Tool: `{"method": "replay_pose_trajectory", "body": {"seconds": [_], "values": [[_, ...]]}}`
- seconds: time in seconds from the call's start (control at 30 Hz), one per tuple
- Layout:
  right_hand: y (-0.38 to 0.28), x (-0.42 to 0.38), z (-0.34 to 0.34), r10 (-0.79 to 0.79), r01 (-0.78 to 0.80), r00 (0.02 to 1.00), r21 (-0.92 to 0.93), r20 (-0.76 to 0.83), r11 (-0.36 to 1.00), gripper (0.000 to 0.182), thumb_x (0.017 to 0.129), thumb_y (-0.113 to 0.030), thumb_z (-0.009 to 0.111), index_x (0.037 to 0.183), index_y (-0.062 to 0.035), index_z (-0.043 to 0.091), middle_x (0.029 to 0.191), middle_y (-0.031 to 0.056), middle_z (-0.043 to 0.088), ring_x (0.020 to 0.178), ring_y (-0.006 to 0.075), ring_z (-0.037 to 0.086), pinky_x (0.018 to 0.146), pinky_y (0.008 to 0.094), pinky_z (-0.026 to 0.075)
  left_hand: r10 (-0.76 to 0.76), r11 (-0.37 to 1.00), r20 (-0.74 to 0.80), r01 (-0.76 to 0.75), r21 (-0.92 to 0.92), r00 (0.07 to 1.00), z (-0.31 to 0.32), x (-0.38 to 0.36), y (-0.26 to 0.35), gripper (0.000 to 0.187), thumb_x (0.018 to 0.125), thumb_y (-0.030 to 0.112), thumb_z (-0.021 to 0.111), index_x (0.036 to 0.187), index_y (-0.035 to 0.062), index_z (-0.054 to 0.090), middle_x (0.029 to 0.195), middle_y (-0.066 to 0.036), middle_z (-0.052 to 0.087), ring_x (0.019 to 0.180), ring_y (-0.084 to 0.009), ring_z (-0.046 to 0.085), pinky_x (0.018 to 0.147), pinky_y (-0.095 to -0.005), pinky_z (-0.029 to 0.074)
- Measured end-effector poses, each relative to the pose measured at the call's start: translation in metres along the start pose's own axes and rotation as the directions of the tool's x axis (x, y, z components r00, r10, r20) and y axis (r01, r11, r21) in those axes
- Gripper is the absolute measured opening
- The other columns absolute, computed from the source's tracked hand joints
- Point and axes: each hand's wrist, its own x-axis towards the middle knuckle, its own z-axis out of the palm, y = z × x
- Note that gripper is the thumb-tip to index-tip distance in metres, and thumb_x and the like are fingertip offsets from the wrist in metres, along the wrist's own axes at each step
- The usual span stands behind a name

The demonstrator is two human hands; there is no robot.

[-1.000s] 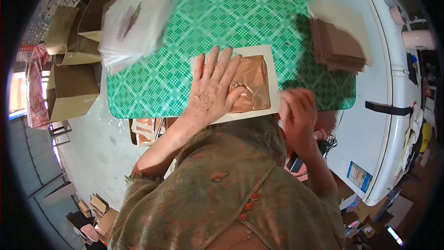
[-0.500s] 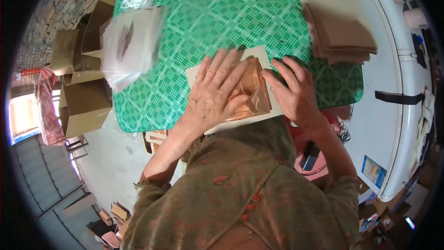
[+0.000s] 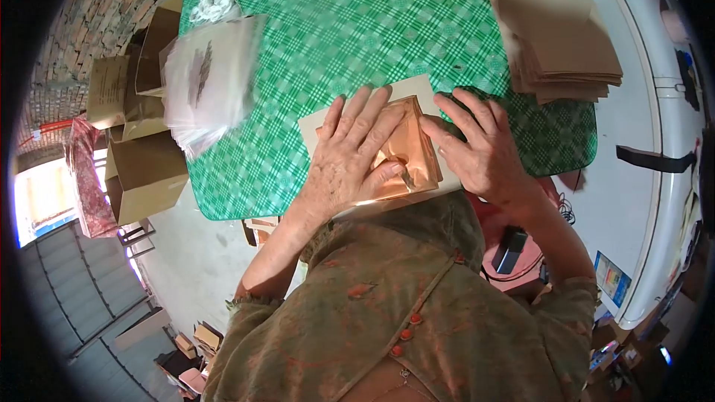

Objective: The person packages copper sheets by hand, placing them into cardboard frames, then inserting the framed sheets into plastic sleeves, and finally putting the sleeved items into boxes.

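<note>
A stack of shiny copper-coloured foil sheets (image 3: 421,155) lies on a cream sheet of card or paper (image 3: 421,86) at the table's near edge. Across the left part of the foil rests my left hand (image 3: 344,152), palm down, fingers stretched out and thumb pointing right over the foil. My right hand (image 3: 480,145) is at the foil's right edge, its fingers spread and slightly bent. The right thumb side touches near the upper right border of the foil. The foil looks creased beside the left thumb.
A green checked cloth (image 3: 357,22) covers the table. Clear plastic sleeves (image 3: 212,78) are piled at the left, beside a white tangle of string (image 3: 217,1). Brown paper sheets (image 3: 573,52) are stacked at the right. Open cardboard boxes (image 3: 147,171) stand left of the table.
The left hand has shifted slightly over the foil, fingers now closer together. The right hand stays by the right edge. The whole view has tilted a little.
</note>
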Motion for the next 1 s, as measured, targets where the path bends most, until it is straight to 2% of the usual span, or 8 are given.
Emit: {"method": "replay_pose_trajectory", "body": {"seconds": [0.47,0.73,1.0], "values": [[0.011,-0.002,0.0,-0.004,-0.003,0.999,0.164,0.044,0.986,0.046,0.088,-0.021,0.077,0.134,-0.0143,0.074,0.155,0.0155,0.056,0.145,0.0389,0.047,0.116,0.0576,0.035,-0.002,0.999,0.049,0.0,0.035,0.999,-0.001,0.001,0.001,0.071,0.109,0.062,0.046,0.165,0.0181,0.048,0.175,-0.012,0.036,0.164,-0.0354,0.026,0.134,-0.0576,0.016],[0.018,0.004,0.002,-0.042,0.038,0.999,0.158,0.021,0.987,0.045,0.089,-0.024,0.077,0.133,-0.0139,0.073,0.159,0.0139,0.052,0.146,0.038,0.047,0.117,0.0584,0.035,0.001,0.998,0.064,-0.005,0.06,0.998,0.0,0.002,0.002,0.071,0.111,0.064,0.039,0.165,0.0197,0.046,0.176,-0.012,0.034,0.164,-0.0372,0.026,0.133,-0.0584,0.015],[0.018,0.004,0.009,-0.04,0.037,0.999,0.103,0.029,0.994,0.047,0.091,-0.03,0.076,0.135,-0.0128,0.072,0.16,0.0125,0.051,0.15,0.0367,0.043,0.12,0.0591,0.033,-0.001,0.998,0.077,-0.003,0.057,0.997,0.0,0.002,0.001,0.072,0.11,0.065,0.04,0.165,0.0199,0.046,0.176,-0.012,0.034,0.164,-0.0372,0.026,0.133,-0.0589,0.015]]}}
